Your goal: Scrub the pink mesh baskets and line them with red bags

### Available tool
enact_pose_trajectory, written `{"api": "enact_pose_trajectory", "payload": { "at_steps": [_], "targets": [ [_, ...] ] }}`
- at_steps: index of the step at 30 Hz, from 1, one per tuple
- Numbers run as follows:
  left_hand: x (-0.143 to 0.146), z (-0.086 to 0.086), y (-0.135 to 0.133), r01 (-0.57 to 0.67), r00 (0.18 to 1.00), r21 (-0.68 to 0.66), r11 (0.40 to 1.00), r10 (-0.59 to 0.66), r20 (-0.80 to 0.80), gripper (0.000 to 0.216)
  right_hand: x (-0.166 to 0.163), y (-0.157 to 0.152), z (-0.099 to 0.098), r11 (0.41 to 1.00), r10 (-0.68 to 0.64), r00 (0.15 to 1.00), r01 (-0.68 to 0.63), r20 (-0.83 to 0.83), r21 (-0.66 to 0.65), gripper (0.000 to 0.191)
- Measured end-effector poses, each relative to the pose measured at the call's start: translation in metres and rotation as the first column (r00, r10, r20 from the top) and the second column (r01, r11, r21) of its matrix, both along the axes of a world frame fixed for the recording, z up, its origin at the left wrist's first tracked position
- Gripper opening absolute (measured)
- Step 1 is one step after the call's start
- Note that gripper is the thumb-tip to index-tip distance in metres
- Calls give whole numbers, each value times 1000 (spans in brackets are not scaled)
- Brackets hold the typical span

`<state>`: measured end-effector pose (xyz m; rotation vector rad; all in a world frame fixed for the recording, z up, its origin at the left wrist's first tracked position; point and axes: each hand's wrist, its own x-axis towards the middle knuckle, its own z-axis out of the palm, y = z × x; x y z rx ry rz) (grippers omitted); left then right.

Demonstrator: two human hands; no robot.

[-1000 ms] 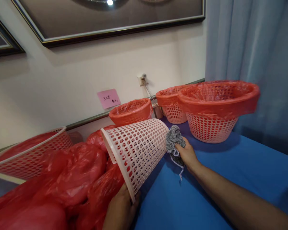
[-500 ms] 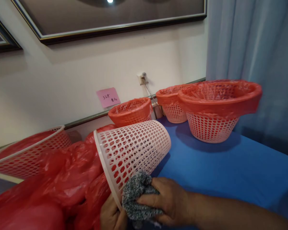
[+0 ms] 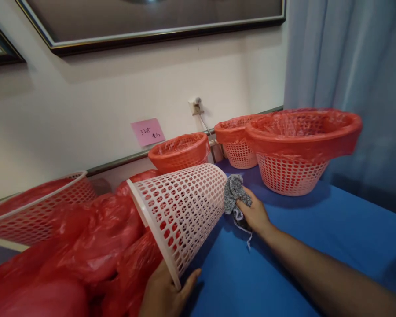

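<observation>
A white perforated plastic wastebasket (image 3: 188, 202) lies tilted on its side, its mouth facing left and its base to the right. My left hand (image 3: 168, 288) grips the lower edge of its rim, with the thumb outside and the fingers partly hidden inside. In my right hand (image 3: 255, 213) is a bunched grey speckled cloth (image 3: 235, 193), pressed against the basket's base end; a loose white thread hangs from it. Crumpled red plastic bags (image 3: 102, 246) lie left of the basket, close to my left hand.
Bag-lined baskets stand behind: a small one (image 3: 180, 152), another (image 3: 237, 141) and a large one (image 3: 297, 149) on the blue tabletop (image 3: 343, 237). Far left is an open white basket (image 3: 46, 215). A pink note (image 3: 148, 132) and a socket (image 3: 196, 106) are on the wall.
My right hand has carried the cloth from the basket's lower rim to its base end, up and to the right. My left hand still holds the rim, its thumb now further out.
</observation>
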<state>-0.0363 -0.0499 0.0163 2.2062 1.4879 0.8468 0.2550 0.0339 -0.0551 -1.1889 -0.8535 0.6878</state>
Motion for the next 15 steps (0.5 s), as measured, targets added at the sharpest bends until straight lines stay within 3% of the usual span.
{"api": "enact_pose_trajectory", "payload": {
  "at_steps": [3,5,8,11,13,15],
  "targets": [
    [-1,0,4,5,977,19,1000,-1,-212,38,-5,-4,-2,1000,1,1000,-1,-21,-1,63],
    [-4,0,5,11,974,23,1000,-6,-227,35,-3,-3,-1,1000,-21,999,21,-29,-5,65],
    [-5,3,1,19,999,64,998,-16,-44,33,1,-2,1,998,-56,998,56,8,-7,68],
    [-2,7,-5,-97,979,104,990,76,187,39,-4,-11,5,997,-66,973,56,221,49,61],
    [1,9,-8,-177,947,78,981,148,285,42,-16,-27,9,992,-34,900,-22,434,122,56],
    [3,10,-9,-229,911,31,973,203,360,45,-36,-48,12,965,20,778,-179,628,191,55]
  ]
}}
